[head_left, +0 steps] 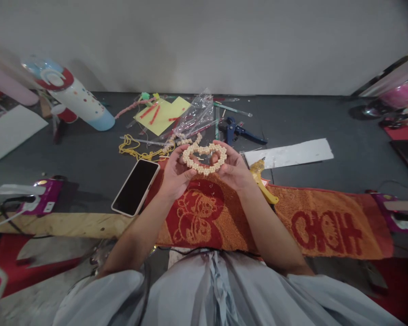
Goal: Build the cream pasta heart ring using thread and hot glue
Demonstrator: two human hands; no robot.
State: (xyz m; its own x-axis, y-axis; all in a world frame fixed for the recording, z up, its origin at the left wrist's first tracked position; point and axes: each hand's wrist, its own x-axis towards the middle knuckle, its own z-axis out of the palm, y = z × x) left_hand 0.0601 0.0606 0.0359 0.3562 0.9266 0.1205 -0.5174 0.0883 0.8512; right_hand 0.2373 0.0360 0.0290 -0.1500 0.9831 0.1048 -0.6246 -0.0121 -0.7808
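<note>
Between my hands is a cream-coloured beaded ring (206, 170), roughly heart-shaped and built from small clustered beads. My left hand (177, 171) grips its left side, thumb in front and fingers behind. On the opposite side, my right hand (234, 168) pinches the ring in the same way. The ring is held up over the far edge of an orange and red towel (238, 217). Just beyond my left hand lie more pale bead pieces (182, 139) and a tangle of yellow cord (132, 148). A yellow-handled tool (267, 192) rests beside my right wrist.
A phone (136, 188) lies left of my left forearm. Behind the hands are yellow paper (159, 117), a clear plastic bag (199, 113) and a blue cutter-like hand tool (240, 131). A white strip (292, 154) lies right. At left stand a bottle (85, 104) and purple power socket (46, 197).
</note>
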